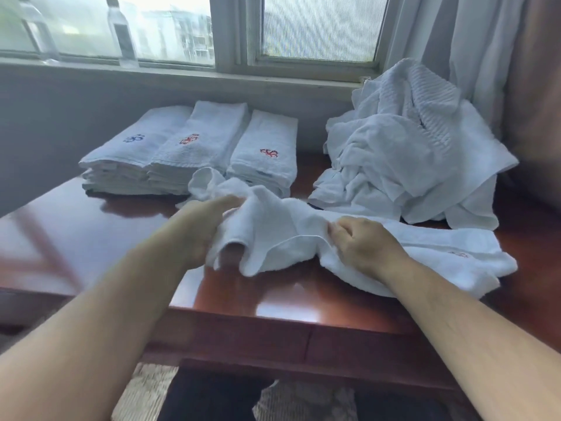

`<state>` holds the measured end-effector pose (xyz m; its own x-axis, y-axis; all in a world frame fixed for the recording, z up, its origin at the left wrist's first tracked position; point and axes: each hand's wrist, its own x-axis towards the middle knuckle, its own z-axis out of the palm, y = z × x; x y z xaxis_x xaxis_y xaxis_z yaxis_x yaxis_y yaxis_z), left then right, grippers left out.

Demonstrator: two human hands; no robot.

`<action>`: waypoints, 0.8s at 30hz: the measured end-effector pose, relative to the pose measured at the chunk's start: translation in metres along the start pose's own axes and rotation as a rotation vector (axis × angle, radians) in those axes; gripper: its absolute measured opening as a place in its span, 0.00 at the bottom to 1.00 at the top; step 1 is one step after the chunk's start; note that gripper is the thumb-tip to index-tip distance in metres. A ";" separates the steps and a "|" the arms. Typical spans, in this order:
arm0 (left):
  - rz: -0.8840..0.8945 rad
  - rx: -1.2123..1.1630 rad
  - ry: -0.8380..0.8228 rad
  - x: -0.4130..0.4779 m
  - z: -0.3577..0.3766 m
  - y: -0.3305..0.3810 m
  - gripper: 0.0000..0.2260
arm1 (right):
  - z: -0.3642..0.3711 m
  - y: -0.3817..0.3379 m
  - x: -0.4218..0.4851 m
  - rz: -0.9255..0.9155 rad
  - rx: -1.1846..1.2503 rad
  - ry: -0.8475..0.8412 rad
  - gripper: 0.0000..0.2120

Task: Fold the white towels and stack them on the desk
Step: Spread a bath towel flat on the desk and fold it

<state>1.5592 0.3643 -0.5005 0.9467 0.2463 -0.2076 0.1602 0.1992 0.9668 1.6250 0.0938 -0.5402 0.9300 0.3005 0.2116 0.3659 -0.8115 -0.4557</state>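
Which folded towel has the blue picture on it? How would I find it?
Look at the red-brown desk under the window. At its far side stand three stacks of folded towels in a row. The towel with the blue mark tops the leftmost stack; the other two tops carry red marks.

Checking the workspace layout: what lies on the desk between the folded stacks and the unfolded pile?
In the head view, bare desk separates the folded stacks from the unfolded pile.
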 end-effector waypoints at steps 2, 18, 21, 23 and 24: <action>0.065 0.406 0.038 0.001 -0.024 0.005 0.14 | -0.001 -0.001 -0.001 0.000 0.021 -0.055 0.23; 0.742 1.394 -0.494 -0.011 0.095 -0.048 0.11 | -0.058 0.028 -0.046 0.633 -0.471 -0.134 0.20; 0.680 1.461 -0.569 -0.014 0.096 -0.049 0.11 | -0.066 0.050 -0.041 0.750 -0.499 -0.198 0.25; 0.539 1.474 -0.666 -0.019 0.094 -0.046 0.13 | -0.065 0.062 -0.031 0.586 -0.431 -0.235 0.30; 0.497 1.479 -0.680 -0.021 0.094 -0.044 0.14 | -0.064 0.066 -0.026 0.456 -0.335 -0.244 0.31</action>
<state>1.5589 0.2612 -0.5243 0.8590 -0.4901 -0.1478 -0.4338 -0.8503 0.2979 1.6230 0.0003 -0.5207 0.9859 -0.0396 -0.1624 -0.0642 -0.9868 -0.1488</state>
